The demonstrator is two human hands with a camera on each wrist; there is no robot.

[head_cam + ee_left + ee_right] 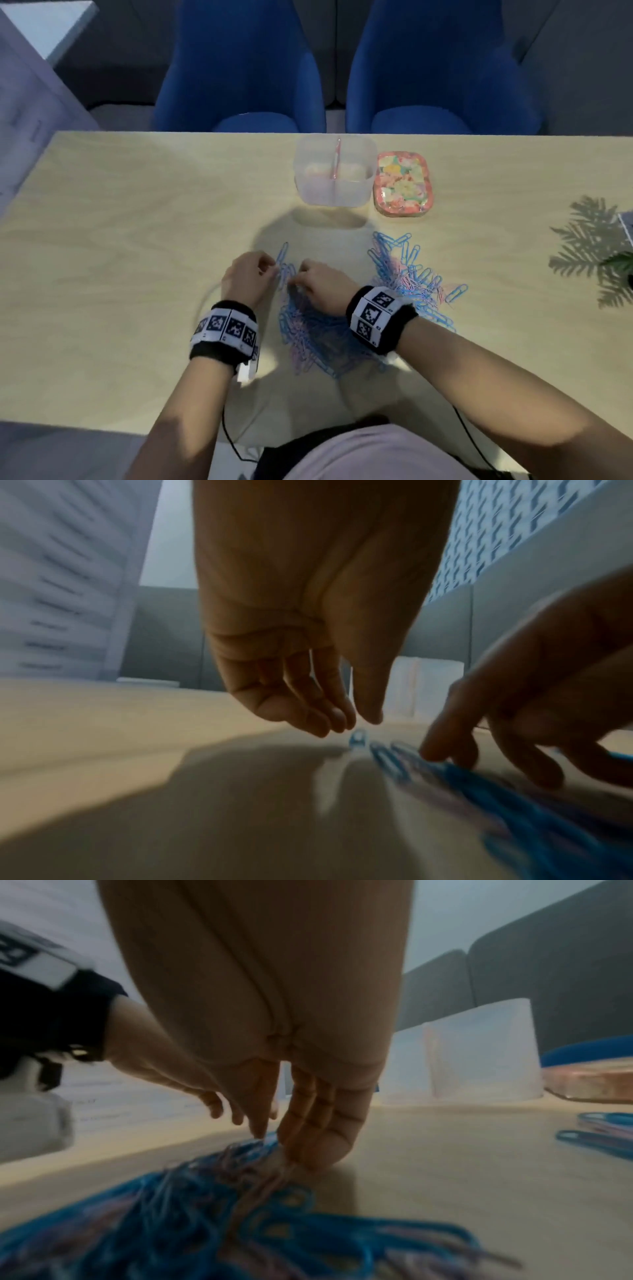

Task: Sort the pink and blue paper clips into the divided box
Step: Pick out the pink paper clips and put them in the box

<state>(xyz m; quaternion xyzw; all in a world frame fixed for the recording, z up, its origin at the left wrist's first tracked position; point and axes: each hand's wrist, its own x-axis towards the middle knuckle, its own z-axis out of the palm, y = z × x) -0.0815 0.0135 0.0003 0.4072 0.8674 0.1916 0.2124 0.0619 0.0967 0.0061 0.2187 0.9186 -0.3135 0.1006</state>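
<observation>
Pink and blue paper clips lie in two heaps on the wooden table: a near heap (308, 329) under my hands and a looser heap (411, 274) to the right. The clear divided box (334, 192) stands at the far edge, with a pink divider down its middle. My left hand (272, 269) hovers just above a single blue clip (358, 739), its fingers loosely curled and holding nothing. My right hand (298, 277) points down, its fingertips (318, 1153) and thumb touching the top of the near heap (205, 1218).
A floral lid (402, 183) lies right of the box. Two blue chairs (239, 68) stand behind the table. A plant (620, 260) sits at the right edge. Cables run off the table's near edge.
</observation>
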